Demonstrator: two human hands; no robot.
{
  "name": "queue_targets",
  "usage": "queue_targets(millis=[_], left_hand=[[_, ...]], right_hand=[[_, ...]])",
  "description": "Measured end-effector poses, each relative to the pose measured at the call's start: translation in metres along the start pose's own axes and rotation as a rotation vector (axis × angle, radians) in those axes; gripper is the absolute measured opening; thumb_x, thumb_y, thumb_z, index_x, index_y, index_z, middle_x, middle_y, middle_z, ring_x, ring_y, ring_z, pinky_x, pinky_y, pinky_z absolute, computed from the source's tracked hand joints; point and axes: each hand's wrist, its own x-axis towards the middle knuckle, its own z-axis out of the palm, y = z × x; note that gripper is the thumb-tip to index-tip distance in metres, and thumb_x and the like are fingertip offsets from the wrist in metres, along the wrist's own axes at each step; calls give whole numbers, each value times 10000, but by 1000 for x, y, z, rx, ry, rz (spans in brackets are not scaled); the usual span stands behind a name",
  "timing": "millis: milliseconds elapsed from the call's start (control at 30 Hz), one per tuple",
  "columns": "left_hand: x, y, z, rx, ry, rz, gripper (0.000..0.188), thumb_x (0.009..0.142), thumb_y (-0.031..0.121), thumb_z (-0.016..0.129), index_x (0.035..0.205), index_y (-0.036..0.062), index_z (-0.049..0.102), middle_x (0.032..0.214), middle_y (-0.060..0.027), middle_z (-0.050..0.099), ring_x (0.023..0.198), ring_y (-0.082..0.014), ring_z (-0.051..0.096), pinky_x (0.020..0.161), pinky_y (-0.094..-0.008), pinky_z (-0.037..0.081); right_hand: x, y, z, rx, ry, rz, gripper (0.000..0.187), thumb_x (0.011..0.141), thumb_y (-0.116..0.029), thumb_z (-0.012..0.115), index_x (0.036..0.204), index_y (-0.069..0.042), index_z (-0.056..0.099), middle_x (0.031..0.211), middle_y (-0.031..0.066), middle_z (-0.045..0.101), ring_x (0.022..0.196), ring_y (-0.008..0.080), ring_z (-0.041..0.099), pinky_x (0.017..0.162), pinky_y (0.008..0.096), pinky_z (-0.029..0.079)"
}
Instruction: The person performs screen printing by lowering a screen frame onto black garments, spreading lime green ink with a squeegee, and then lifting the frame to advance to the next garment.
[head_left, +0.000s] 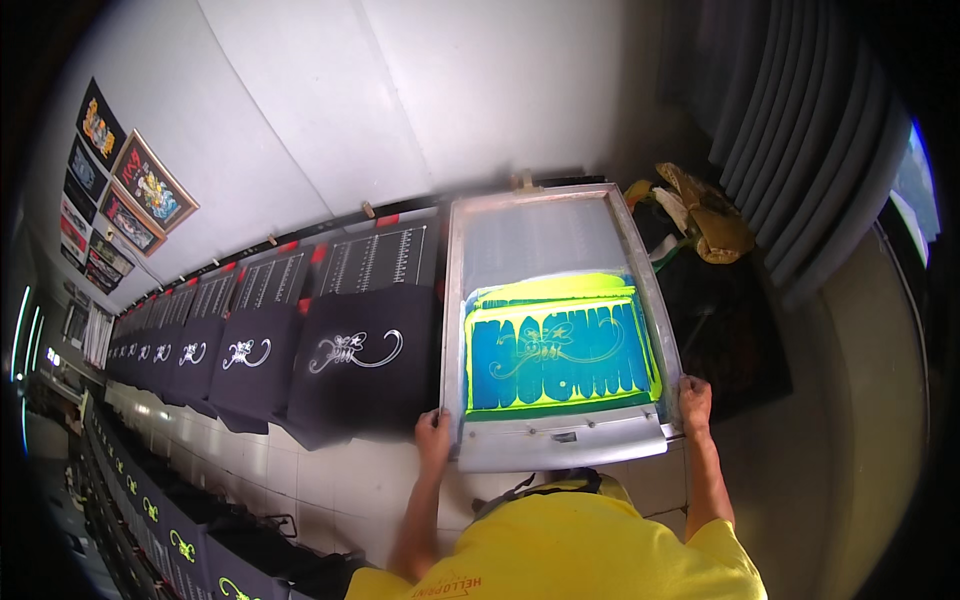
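A screen-printing frame (453, 310) lies in front of me with its near end toward my body. Its mesh is pale at the far end; the near part is a blue stencil (495, 365) with a floral scroll design, smeared with bright yellow-green ink (520, 291). Across the near end rests a wide grey metal squeegee (600, 438). My left hand (432, 437) is closed on the frame's near left corner. At the near right corner, my right hand (695, 403) is closed around the frame's edge. What lies under the frame is hidden.
Left of the frame, dark shirts (345, 370) with pale scroll prints lie in a long row along the wall. Another row of shirts (200, 560) with yellow-green prints runs at lower left. A crumpled yellowish bag (715, 225) sits beyond the frame's right side, near grey curtains (800, 130).
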Motion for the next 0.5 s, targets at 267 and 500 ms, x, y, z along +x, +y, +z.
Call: queue_targets(millis=[267,500], left_hand=[[17,-2,5,148,59,48,327,899,261,647,985,-50,703,881,-182,654,830,-299,648,764,-383,493],[22,-1,4,179,42,51,295,910,219,609,971,-56,695,887,-199,654,833,-315,650,755,-394,489]], right_hand=[[7,-24,11,-57,3,-70,337,919,-214,550,773,89,578,574,191,462,560,162,420,560,395,405],[6,-18,15,-99,3,-31,343,923,-219,538,775,87,586,610,231,516,549,257,491,580,427,423]])
